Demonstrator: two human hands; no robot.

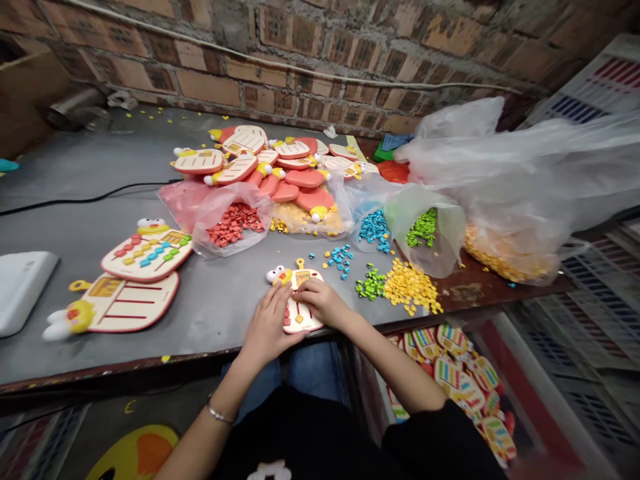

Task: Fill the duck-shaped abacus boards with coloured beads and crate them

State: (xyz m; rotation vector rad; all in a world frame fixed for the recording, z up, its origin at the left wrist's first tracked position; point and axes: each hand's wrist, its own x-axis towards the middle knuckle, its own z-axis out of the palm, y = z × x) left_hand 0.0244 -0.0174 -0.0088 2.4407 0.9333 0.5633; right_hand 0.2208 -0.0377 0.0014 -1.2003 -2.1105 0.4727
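Observation:
A cream duck-shaped board (303, 323) with a red edge lies on the grey table in front of me. My left hand (270, 320) rests over its left side, fingers together, with the palm low on the board. My right hand (320, 301) is on its upper right part with the fingers curled in a pinch; what they hold is hidden. Red pieces and a yellow piece (299, 319) show on the board between my hands. Loose blue (342, 259), green (371, 285) and yellow pieces (411, 285) lie to the right.
Bags of red (236, 225), blue (374, 228) and green pieces (423, 228) stand behind. Boards are piled (305, 179) at the back; two more (145, 303) lie left. A white device (23, 290) is far left. A crate (543, 400) of filled boards stands below right.

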